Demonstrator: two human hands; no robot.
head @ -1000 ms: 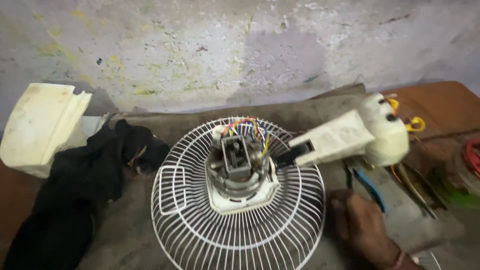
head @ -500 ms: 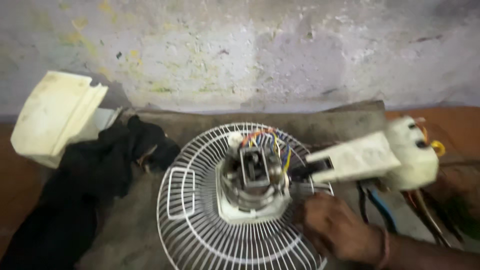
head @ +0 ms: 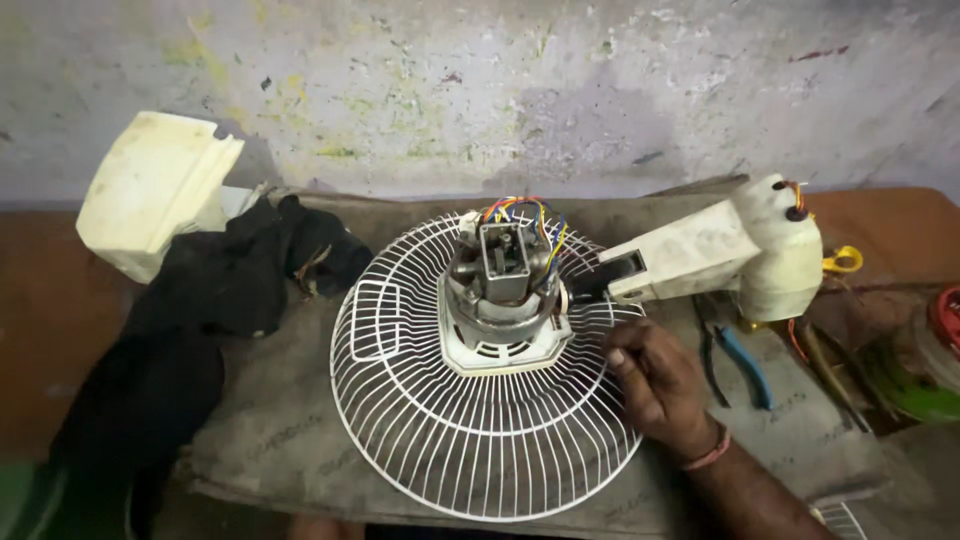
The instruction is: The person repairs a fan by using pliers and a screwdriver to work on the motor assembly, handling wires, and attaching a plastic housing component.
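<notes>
Resting: right hand point(head: 655, 385) on white fan guard point(head: 480, 400), fingers loosely curled, seemingly holding nothing
Motor point(head: 500, 290): exposed, wires loose
Next: firmer grip

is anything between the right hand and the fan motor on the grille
Nothing visible. The right hand rests on the white wire grille just right of the exposed fan motor, with only bare grille wires between them. The fan's stand neck lies behind the hand, not across.

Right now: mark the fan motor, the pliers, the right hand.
fan motor point(head: 503, 290), head view, metal body.
pliers point(head: 745, 365), head view, blue handle.
right hand point(head: 655, 385), head view, back of hand.
</notes>
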